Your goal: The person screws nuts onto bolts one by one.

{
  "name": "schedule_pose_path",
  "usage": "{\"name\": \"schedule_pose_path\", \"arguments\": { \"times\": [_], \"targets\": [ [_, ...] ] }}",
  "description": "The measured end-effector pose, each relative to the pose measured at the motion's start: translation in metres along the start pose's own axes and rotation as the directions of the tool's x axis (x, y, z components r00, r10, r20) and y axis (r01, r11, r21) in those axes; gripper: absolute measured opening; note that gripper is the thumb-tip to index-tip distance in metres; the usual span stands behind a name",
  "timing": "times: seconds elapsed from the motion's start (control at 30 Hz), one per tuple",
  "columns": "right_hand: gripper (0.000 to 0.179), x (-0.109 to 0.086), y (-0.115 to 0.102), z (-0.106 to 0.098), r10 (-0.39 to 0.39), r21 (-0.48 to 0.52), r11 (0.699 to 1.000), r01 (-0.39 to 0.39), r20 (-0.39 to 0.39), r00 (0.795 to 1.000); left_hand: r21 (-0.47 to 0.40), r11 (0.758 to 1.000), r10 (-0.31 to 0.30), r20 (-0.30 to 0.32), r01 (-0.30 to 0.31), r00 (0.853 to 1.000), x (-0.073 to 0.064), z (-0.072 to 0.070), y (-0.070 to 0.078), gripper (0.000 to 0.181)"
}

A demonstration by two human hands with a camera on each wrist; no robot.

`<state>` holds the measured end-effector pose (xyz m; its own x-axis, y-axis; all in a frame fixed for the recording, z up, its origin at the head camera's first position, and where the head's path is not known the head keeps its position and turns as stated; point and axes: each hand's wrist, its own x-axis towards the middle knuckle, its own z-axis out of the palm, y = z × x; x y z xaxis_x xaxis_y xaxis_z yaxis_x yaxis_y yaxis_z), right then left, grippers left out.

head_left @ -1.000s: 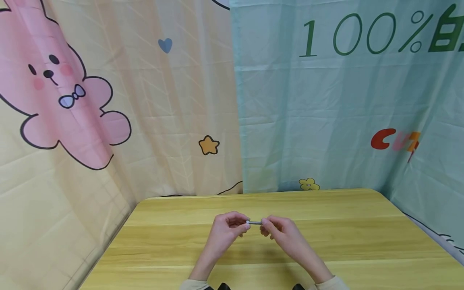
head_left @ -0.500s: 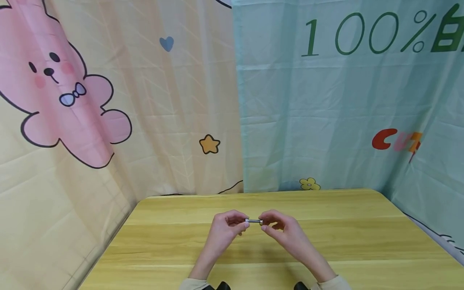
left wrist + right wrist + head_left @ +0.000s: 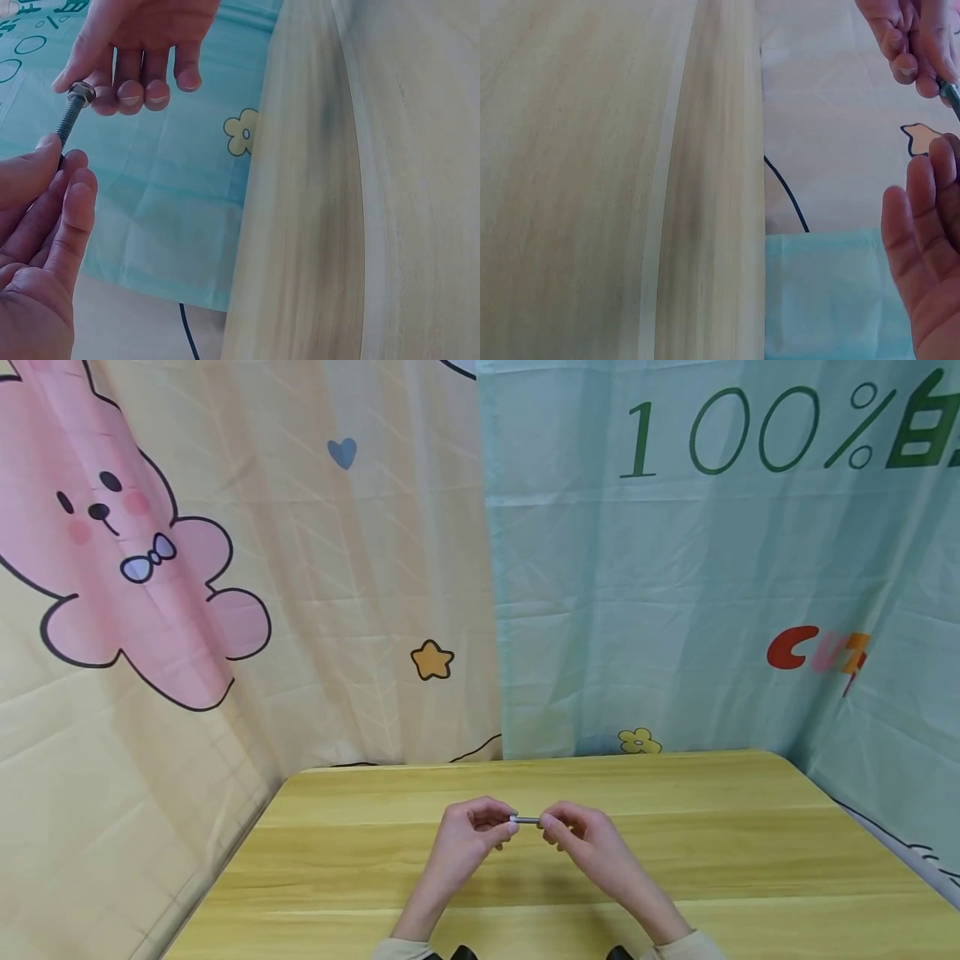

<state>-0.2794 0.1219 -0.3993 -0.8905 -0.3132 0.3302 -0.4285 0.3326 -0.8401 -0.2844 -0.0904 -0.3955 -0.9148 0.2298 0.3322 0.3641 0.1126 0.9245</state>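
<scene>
A silver threaded bolt (image 3: 528, 820) spans level between the two hands above the table. My left hand (image 3: 463, 839) pinches its left end between thumb and fingertips. At the bolt's other end, my right hand (image 3: 592, 842) has thumb and forefinger on a hex nut (image 3: 81, 93), its remaining fingers loosely bent. In the left wrist view the bare thread (image 3: 69, 122) shows between the nut and the left thumb. The right wrist view catches only the left end of the bolt (image 3: 949, 91), at the frame's right edge; the right thumb is out of that picture.
A light wooden table (image 3: 360, 877) lies below both hands. Behind it hang a cream curtain (image 3: 360, 568) with a pink bear print and a pale green curtain (image 3: 675, 593) with lettering. Black objects (image 3: 463, 952) poke in at the bottom edge near the cuffs.
Half a second ago the right thumb and fingers were spread apart, showing the nut; now they have closed on it again, as one second ago. The left hand keeps its hold with little movement.
</scene>
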Motion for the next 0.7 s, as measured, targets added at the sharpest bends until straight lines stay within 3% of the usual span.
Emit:
{"name": "schedule_pose_path", "arguments": {
  "times": [0.27, 0.7],
  "targets": [
    [0.029, -0.0012, -0.0029, 0.0008, 0.067, 0.020, 0.998, -0.066, -0.058, 0.996, 0.024, 1.000, 0.000, -0.010, 0.000, 1.000, -0.0007, 0.0016, 0.0004, 0.010],
    [0.023, -0.0009, -0.0002, -0.0014, -0.102, 0.069, 0.992, 0.101, 0.010, 0.995, -0.006, 1.000, -0.015, -0.024, 0.015, 1.000, 0.0005, -0.0021, -0.0019, 0.011]
  ]
}}
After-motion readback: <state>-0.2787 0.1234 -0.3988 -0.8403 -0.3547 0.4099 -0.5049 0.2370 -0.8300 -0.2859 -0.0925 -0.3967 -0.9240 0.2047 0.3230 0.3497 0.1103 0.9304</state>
